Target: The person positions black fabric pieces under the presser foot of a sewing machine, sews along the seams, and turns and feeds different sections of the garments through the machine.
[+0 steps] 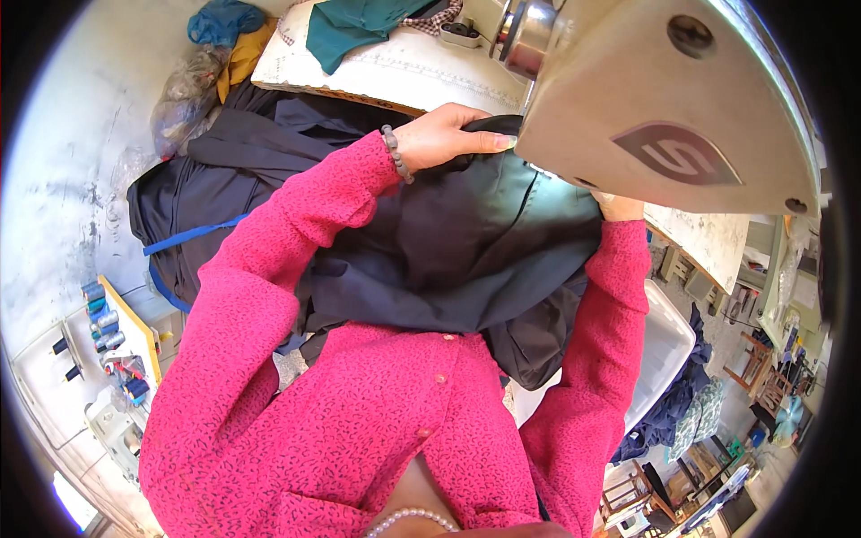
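A dark garment (430, 251) lies across my lap and up onto the sewing table, its upper part lit beneath the head of a sewing machine (583, 99). At the left of the machine, my left hand (448, 139) is closed on the garment's edge, thumb on top and fingers folded under the cloth. Most of my right hand (621, 208) is hidden behind the machine head. Only its wrist side shows, at the garment's right edge, so its fingers cannot be made out. The needle area is also covered by the machine head.
More dark cloth with a blue strip (193, 235) is heaped at the left. A green cloth (354, 31) lies on the white tabletop (430, 76). Thread spools (106, 323) stand lower left. A white bin (659, 350) is beside my right arm, with stools (628, 493) beyond.
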The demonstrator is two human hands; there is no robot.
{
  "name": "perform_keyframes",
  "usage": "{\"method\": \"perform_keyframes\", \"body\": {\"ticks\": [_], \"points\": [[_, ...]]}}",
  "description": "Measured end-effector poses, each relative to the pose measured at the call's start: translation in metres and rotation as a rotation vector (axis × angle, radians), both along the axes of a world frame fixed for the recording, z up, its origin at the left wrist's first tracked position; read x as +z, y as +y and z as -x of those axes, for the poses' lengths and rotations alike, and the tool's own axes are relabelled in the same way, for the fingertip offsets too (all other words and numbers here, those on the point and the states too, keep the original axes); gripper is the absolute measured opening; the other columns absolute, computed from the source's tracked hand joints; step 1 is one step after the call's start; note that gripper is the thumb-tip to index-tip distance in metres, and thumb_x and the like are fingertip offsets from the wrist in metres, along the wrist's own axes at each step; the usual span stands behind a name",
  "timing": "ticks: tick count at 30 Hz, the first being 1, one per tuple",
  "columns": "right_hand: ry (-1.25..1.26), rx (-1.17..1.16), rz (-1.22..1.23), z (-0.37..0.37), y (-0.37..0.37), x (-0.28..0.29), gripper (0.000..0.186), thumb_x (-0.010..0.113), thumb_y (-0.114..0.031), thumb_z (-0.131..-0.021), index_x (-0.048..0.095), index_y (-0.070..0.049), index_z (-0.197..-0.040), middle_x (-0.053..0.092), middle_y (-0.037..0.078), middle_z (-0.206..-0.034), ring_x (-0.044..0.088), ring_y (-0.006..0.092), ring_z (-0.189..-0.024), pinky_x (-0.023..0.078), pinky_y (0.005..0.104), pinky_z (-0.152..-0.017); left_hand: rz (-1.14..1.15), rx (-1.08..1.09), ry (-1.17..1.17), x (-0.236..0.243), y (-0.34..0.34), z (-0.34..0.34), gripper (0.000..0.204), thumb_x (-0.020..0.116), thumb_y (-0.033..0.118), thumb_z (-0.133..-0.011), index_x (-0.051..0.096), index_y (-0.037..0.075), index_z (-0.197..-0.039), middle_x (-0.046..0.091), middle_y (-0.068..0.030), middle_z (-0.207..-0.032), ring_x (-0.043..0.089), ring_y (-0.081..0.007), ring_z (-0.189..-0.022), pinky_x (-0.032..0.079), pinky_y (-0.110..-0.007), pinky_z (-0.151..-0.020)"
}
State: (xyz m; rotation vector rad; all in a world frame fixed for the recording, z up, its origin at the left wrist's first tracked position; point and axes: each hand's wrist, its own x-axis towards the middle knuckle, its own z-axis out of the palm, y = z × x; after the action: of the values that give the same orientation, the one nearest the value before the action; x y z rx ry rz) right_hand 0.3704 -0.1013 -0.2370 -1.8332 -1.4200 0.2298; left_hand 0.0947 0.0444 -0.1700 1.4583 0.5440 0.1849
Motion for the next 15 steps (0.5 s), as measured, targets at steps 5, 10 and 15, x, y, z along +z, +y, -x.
{"method": "perform_keyframes", "body": {"ticks": [5,10,15], "points": [[-0.012,0.002,-0.009,-0.0031,-0.0002,-0.0075,0.033,0.064,-0.024,-0.082,0.063,-0.003,-0.108,0.064,0.015,-0.105,0.059,0.0311,-0.1,0.046,0.0399,-0.086,-0.139,-0.016,-0.008,-0.0021,0.0033,-0.0036,0.045,0.066,0.037,-0.087,0.063,-0.001,-0.111,0.057,0.0054,-0.081,0.045,-0.0041,-0.072,0.038,-0.021,-0.063],[-0.016,0.006,-0.013,-0.0058,-0.0006,-0.0094,0.033,0.065,-0.024,-0.081,0.063,-0.003,-0.107,0.065,0.015,-0.104,0.059,0.0301,-0.1,0.046,0.0395,-0.086,-0.142,0.007,-0.05,0.0025,0.0004,-0.0052,0.053,0.066,0.036,-0.087,0.057,-0.001,-0.123,0.06,0.0019,-0.094,0.048,-0.0056,-0.082,0.041,-0.021,-0.072],[-0.023,0.009,-0.011,-0.0081,-0.0016,-0.0116,0.033,0.065,-0.024,-0.081,0.063,-0.003,-0.107,0.065,0.014,-0.103,0.06,0.0291,-0.099,0.046,0.0392,-0.086,-0.123,0.013,-0.105,0.0059,-0.0002,-0.0052,0.052,0.067,0.036,-0.087,0.058,-0.001,-0.122,0.06,0.0024,-0.093,0.048,-0.0051,-0.081,0.041,-0.021,-0.071]]}}
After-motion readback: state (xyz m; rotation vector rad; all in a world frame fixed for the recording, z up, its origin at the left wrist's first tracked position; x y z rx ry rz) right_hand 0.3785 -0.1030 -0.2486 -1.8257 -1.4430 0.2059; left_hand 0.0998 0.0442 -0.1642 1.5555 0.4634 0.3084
